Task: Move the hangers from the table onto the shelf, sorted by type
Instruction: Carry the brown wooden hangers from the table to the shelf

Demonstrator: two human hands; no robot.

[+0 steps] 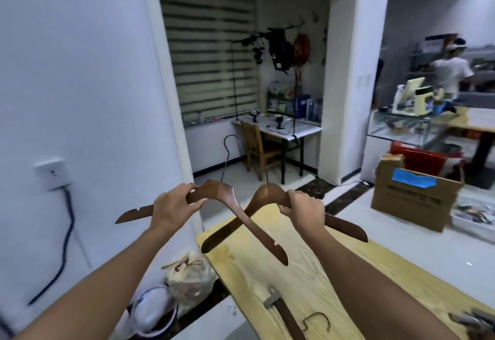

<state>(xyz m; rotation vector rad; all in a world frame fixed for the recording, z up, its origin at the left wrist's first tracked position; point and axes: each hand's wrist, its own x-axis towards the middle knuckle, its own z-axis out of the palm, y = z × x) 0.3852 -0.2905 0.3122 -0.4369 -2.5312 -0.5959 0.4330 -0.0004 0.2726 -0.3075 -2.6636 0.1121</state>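
Observation:
My left hand [174,207] grips a brown wooden hanger [227,200] near its peak, metal hook pointing up. My right hand [305,209] grips a second brown wooden hanger [265,195] near its peak. Both are held in the air above the far end of the light wooden table [308,272], and their inner arms cross each other. A clip-type wooden hanger [288,315] with a metal hook lies on the table near its front edge. Another metal clip [471,319] shows at the bottom right. No shelf is in view.
A white wall with a socket box [52,174] and cable stands on the left. Bags [187,278] lie on the floor beside the table. A cardboard box [412,200] sits on the floor to the right. A desk and chair [257,149] stand in the alcove; a person [450,69] stands far right.

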